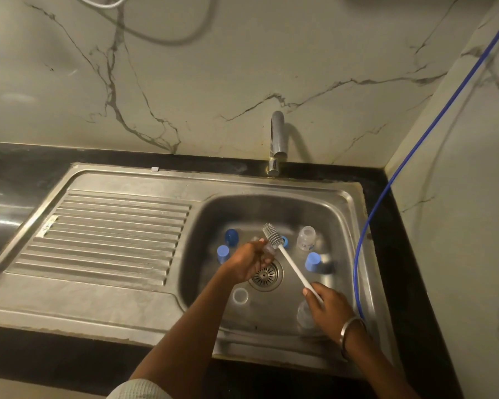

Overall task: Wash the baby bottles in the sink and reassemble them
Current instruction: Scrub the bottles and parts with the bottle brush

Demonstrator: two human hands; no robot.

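Over the sink basin (340, 214) now, and this looks like the scrubbing step. The right hand (327, 308) grips the white handle of the bottle brush (274, 236) near its lower end, fingers curled round it, with the bristle head raised toward the far side of the basin. The left hand (247, 262) pinches a small clear part (267, 250), right against the bristles. It is blurred there, so whether that is a teat or a ring I cannot tell.

Around them the pieces lie loose on the basin floor. One clear bottle (306, 238) stands near the far right corner. A second clear bottle (305, 313) lies by the near right corner, partly behind the right hand. A dark blue cap (231, 237) and a light blue cap (223, 254) sit along the left wall. Another light blue cap (312, 261) is at the right. A clear ring (240, 296) lies near the drain (264, 275).

To do this well, I'd say hold the part firm between the fingertips and turn it against the bristles rather than sawing the long handle. Keep the work low over the basin. A hand higher on the handle would give better control. No water shows from the tap (277, 139), so a rinse should follow.
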